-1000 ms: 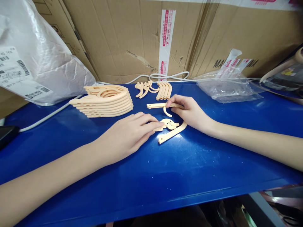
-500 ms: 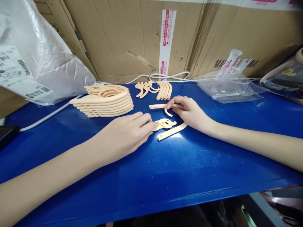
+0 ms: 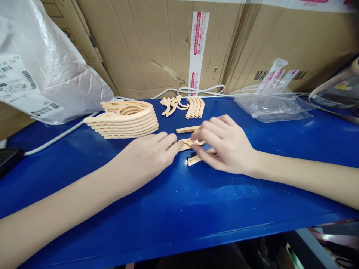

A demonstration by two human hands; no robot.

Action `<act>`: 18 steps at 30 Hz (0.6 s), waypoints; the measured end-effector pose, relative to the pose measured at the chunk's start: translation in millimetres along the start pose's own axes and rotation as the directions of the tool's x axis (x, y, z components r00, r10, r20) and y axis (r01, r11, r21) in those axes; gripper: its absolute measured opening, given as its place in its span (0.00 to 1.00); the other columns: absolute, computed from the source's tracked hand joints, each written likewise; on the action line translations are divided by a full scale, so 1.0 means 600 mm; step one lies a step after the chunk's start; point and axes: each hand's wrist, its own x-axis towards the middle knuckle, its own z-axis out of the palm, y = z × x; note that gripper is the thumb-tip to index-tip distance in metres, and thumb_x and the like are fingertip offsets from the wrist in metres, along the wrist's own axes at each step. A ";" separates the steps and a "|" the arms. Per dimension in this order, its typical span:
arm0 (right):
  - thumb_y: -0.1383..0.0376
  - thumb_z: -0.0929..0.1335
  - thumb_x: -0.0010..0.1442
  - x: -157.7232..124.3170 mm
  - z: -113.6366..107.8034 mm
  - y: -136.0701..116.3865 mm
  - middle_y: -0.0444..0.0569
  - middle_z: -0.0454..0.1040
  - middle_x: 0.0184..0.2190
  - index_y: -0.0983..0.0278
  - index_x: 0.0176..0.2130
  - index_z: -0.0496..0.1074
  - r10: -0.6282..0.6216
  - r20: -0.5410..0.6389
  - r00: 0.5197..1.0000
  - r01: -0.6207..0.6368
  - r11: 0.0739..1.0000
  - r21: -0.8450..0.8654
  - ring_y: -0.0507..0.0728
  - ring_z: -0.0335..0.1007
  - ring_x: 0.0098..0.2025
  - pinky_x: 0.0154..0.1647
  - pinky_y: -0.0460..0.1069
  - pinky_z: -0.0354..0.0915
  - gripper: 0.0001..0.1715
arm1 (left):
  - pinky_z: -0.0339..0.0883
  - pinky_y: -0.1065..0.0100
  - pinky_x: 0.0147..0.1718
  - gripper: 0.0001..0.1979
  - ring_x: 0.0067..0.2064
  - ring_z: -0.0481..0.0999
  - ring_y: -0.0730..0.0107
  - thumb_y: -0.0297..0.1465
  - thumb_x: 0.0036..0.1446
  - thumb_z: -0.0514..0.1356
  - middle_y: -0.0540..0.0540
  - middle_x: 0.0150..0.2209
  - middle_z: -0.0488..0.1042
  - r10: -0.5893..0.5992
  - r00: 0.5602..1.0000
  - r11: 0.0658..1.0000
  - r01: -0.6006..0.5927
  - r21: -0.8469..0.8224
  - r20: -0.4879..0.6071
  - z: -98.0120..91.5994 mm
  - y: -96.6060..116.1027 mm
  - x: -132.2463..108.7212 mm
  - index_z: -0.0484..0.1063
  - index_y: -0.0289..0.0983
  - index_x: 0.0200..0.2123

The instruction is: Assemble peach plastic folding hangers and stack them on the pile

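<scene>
On the blue table (image 3: 179,201) lie loose peach plastic hanger parts. My left hand (image 3: 148,157) rests flat with its fingers stretched out, the fingertips touching the left end of a small shaped centre piece (image 3: 188,142). My right hand (image 3: 224,145) hovers over the same piece, fingers bent down and slightly smeared, thumb and fingertips close together at its right end. What they pinch is hidden. A curved arm piece (image 3: 196,160) pokes out from under that hand. A straight bar (image 3: 186,129) lies free just behind.
A stack of folded peach hangers (image 3: 126,119) sits at the left. Several hooks and curved parts (image 3: 185,106) lie at the back. Cardboard boxes (image 3: 157,45) wall the rear, with a white bag (image 3: 47,74), a white cable (image 3: 56,138) and clear plastic bags (image 3: 269,104).
My right hand has let go of the straight bar and moved left and nearer, over the centre piece. My left hand has drawn back slightly. The small hook has gone out of sight.
</scene>
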 end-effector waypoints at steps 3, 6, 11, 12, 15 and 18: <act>0.58 0.61 0.67 -0.001 -0.008 -0.007 0.46 0.67 0.22 0.62 0.28 0.68 -0.209 0.021 0.978 0.210 0.970 -0.120 0.56 0.61 0.28 0.30 0.53 0.52 0.18 | 0.62 0.63 0.26 0.13 0.30 0.72 0.61 0.24 0.65 0.49 0.45 0.29 0.71 -0.029 1.000 1.000 0.029 -0.002 0.009 -0.001 -0.003 0.000 0.74 0.32 0.40; 0.54 0.61 0.67 -0.001 -0.012 -0.012 0.46 0.66 0.21 0.63 0.25 0.68 -0.234 0.081 0.969 0.246 0.949 -0.196 0.55 0.60 0.27 0.30 0.52 0.53 0.24 | 0.61 0.63 0.25 0.13 0.31 0.73 0.61 0.23 0.64 0.49 0.44 0.29 0.71 -0.037 0.999 0.998 0.038 -0.047 0.015 -0.002 -0.008 0.000 0.74 0.31 0.40; 0.52 0.62 0.67 0.001 -0.011 -0.014 0.46 0.69 0.23 0.64 0.27 0.69 -0.256 0.172 0.951 0.286 0.940 -0.185 0.54 0.62 0.27 0.31 0.51 0.55 0.24 | 0.59 0.64 0.25 0.12 0.31 0.73 0.61 0.26 0.64 0.50 0.45 0.31 0.72 -0.079 0.996 0.991 0.082 -0.107 0.035 -0.003 -0.015 -0.006 0.74 0.32 0.39; 0.52 0.62 0.67 0.001 -0.010 -0.012 0.46 0.70 0.24 0.64 0.28 0.69 -0.262 0.182 0.948 0.292 0.942 -0.166 0.54 0.63 0.27 0.31 0.51 0.55 0.24 | 0.58 0.64 0.24 0.12 0.31 0.73 0.61 0.26 0.64 0.50 0.45 0.31 0.72 -0.089 0.995 0.989 0.092 -0.113 0.033 -0.003 -0.016 -0.008 0.74 0.33 0.39; 0.49 0.59 0.68 0.003 -0.006 -0.003 0.46 0.71 0.26 0.64 0.30 0.68 -0.297 0.201 0.934 0.319 0.943 -0.091 0.54 0.64 0.29 0.31 0.50 0.55 0.25 | 0.57 0.65 0.23 0.13 0.30 0.73 0.62 0.27 0.65 0.50 0.45 0.30 0.72 -0.100 0.995 0.988 0.102 -0.119 0.025 -0.005 -0.017 -0.012 0.75 0.33 0.37; 0.49 0.56 0.69 0.006 -0.004 0.010 0.47 0.71 0.27 0.64 0.32 0.68 -0.339 0.227 0.913 0.349 0.937 -0.003 0.54 0.65 0.30 0.34 0.50 0.57 0.27 | 0.60 0.64 0.25 0.14 0.31 0.74 0.61 0.27 0.65 0.49 0.45 0.30 0.73 -0.091 0.996 0.988 0.093 -0.121 0.018 -0.004 -0.019 -0.014 0.75 0.32 0.38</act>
